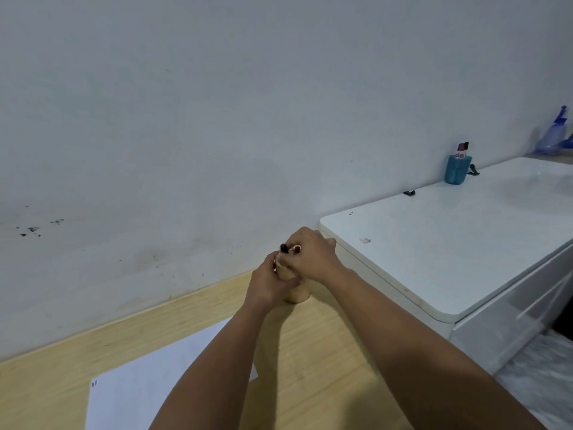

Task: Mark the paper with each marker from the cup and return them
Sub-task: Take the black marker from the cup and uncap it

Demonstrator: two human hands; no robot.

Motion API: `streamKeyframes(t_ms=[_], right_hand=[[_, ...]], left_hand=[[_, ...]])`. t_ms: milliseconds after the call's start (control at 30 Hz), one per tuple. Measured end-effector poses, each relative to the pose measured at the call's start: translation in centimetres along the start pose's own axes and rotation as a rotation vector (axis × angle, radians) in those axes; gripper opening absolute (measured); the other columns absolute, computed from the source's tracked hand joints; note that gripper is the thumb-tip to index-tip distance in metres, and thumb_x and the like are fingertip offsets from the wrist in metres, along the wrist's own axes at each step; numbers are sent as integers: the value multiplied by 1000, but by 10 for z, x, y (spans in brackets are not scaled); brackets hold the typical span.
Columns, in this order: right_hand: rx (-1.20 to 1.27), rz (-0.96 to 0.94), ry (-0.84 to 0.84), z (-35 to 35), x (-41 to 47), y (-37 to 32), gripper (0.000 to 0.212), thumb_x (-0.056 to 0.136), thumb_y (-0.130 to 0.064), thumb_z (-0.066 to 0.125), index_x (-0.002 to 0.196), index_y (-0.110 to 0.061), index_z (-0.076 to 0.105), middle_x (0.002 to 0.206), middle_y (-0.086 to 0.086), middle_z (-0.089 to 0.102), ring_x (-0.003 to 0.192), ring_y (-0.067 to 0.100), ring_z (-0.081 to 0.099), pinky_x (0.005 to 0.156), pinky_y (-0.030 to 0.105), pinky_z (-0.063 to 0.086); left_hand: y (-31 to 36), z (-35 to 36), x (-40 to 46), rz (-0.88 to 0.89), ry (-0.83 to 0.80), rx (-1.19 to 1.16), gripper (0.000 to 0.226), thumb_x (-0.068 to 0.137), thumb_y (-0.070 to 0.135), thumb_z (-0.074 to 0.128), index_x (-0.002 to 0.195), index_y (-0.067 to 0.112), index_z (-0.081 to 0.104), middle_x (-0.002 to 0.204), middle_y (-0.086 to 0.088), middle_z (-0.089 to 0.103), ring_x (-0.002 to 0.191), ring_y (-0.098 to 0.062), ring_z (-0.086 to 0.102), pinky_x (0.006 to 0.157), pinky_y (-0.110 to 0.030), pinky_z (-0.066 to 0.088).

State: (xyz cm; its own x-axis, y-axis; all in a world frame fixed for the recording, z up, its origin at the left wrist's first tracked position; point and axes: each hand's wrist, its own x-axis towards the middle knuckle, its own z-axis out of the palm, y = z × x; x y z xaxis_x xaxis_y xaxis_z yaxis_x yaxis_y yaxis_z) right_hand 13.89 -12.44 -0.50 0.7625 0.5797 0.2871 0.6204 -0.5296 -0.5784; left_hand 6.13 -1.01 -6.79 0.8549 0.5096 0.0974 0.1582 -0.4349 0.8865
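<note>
- At about seven o'clock we see the sheet of white paper lying flat on the light wooden table, with small dark marks near its upper left corner and our left forearm crossing over its right side.
- Our left hand wraps around the side of the tan cup, which stands upright on the table near the wall.
- Just above the cup's rim, a black-capped marker pokes up between our hands; more markers beside it are too blurred to count.
- Our right hand curls over the cup's top, fingers closed on what seems to be the marker.
- At three o'clock stands a white cabinet, bearing a blue holder.
</note>
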Motion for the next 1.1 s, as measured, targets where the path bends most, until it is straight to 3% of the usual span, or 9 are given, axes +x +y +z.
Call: streamKeyframes(t_ms=[100,233,367,467,567,633,700,900,1100], right_hand=[[151,50,101,-19,6,-15,27,90,-49,78,92,-23,79,106,-8,80,108,14,69,102,44,35],[386,8,194,-49,11,-34,26,90,-45,78,90,-19,80,85,-2,81,91,24,76,97,51,57],[537,-95,161,-67,8,-61,17,97,-35,75,92,-19,81,82,0,82,88,29,79,94,52,62],[631,-111,82,-67,-4,-89,17,105,-33,67,110,-22,78,79,2,69,65,19,72,81,43,65],[617,-42,-52,-54,-24,-116,30,110,-29,56,130,-15,73,84,8,56,62,15,52,64,32,50],[641,6,-179,-38,-38,-134,29,108,-15,53,129,-8,73,92,13,52,65,17,44,63,30,41],[618,4,-308,-19,-54,-150,25,102,-6,60,122,-7,76,95,10,61,69,17,55,67,30,49],[670,-57,-617,52,-99,-198,21,100,-25,75,119,-17,80,91,4,80,65,12,61,58,26,48],[662,-158,-663,101,-117,-239,11,96,-23,79,97,-13,82,86,2,82,64,11,59,59,24,47]], left_hand=[[-1,-2,-4,-36,-19,54,108,68,42,90,158,24,33,144,3,58,125,-19,61,101,-38,53],[10,-19,-14,-46,-29,110,121,67,46,92,162,22,21,156,-6,48,136,-23,54,110,-43,47],[31,-56,-30,-2,18,215,103,75,50,85,159,24,31,153,-5,52,138,-24,51,112,-44,44],[46,-95,-51,64,94,357,77,90,56,67,155,24,41,151,-4,54,137,-24,52,111,-43,44],[50,-136,-79,71,181,359,56,100,53,52,148,23,50,147,-3,58,129,-24,58,107,-42,46],[49,-163,-100,64,246,321,50,102,53,46,140,22,56,141,-2,62,123,-23,61,105,-42,47],[44,-188,-124,35,319,276,52,102,58,39,127,19,64,128,-2,69,114,-22,64,99,-42,49],[19,-245,-185,-82,451,205,72,98,71,34,65,16,66,66,3,63,63,-19,58,63,-33,44],[-21,-289,-208,-130,456,219,71,105,49,44,61,-5,56,49,2,38,49,-18,35,52,-33,27]])
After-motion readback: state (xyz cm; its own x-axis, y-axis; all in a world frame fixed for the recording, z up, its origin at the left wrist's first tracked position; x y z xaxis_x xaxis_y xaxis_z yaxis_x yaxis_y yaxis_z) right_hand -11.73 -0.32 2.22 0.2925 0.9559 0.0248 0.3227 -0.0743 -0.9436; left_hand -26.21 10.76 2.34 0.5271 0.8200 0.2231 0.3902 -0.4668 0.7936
